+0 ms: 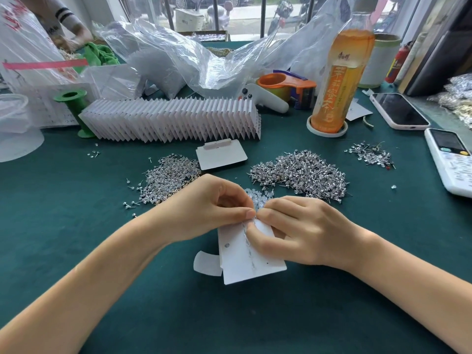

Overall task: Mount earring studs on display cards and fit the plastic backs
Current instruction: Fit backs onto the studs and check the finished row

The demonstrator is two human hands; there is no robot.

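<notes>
A white display card (245,256) lies under both hands at the table's middle, with a row of stud posts down its centre. My left hand (217,208) pinches the card's top edge with thumb and curled fingers. My right hand (293,231) grips the same edge from the right, fingertips meeting the left thumb; whatever they pinch is too small to see. A small heap of clear plastic backs (258,196) shows just beyond the fingers. Two piles of silver studs (168,177) (301,172) lie behind. A blank card (221,154) rests between them.
A long fanned stack of finished cards (173,118) stands behind the piles. An orange drink bottle (342,72), tape dispenser (286,85), phone (398,111), remote (449,159), green spool (74,108) and plastic bags (178,57) crowd the back. Another person's arm (69,24) is far left.
</notes>
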